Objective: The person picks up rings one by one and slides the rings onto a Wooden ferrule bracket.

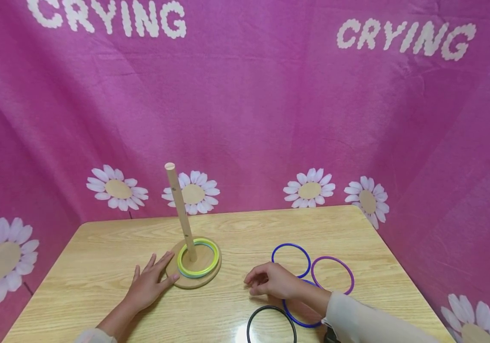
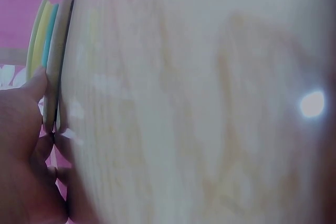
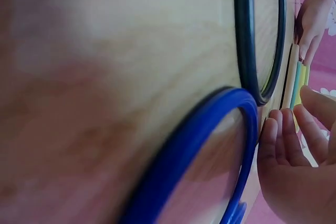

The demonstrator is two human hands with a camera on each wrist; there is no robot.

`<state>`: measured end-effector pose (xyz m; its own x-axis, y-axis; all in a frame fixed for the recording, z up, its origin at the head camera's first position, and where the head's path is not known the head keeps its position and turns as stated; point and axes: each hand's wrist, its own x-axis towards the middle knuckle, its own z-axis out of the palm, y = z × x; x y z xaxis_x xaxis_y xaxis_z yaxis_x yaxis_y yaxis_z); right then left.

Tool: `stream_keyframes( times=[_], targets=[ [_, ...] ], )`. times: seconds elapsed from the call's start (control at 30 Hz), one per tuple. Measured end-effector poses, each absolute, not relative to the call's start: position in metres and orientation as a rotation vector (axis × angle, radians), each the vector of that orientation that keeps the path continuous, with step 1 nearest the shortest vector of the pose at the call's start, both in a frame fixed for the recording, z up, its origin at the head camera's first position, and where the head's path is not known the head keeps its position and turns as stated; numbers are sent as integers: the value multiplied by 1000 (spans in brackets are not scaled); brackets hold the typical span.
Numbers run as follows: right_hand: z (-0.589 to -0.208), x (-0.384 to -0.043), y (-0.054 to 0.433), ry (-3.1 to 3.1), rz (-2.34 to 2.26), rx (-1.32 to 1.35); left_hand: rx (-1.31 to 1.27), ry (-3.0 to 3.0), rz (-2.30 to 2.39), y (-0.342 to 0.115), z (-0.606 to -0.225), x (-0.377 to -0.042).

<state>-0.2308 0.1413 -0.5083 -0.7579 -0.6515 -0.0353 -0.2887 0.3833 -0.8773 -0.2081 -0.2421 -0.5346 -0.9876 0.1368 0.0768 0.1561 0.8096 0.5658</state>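
Note:
My left hand (image 1: 144, 288) rests at the left side of a round wooden base (image 1: 197, 283), fingers spread and thumb on its edge. From the base rises a wooden peg (image 1: 180, 209), leaning in the head view. Yellow rings (image 1: 217, 259) lie around the peg's foot, above a teal ring (image 2: 50, 32) that shows best in the left wrist view. My right hand (image 1: 275, 281) is to the right of the base with loosely bent fingers and nothing in them. Below its wrist is a blue ring (image 1: 309, 326), partly covered by the forearm.
Around the right forearm lie another blue ring (image 1: 291, 245), a purple ring (image 1: 334, 258) and, toward the front, a black ring (image 1: 270, 307). The wooden table (image 1: 245, 226) ends at a pink curtain (image 1: 245, 119) with white flowers, which also stands along both sides.

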Motion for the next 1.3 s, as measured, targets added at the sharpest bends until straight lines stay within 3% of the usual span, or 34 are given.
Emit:
stream_keyframes(
  times=[0.7, 1.3],
  targets=[
    [-509, -204, 170, 2133, -1351, -850, -245, -2957, -915, -243, -538, -210],
    [-514, -205, 163, 2292, -1232, -914, -249, -2939, -927, -240, -531, -207]
  ],
)
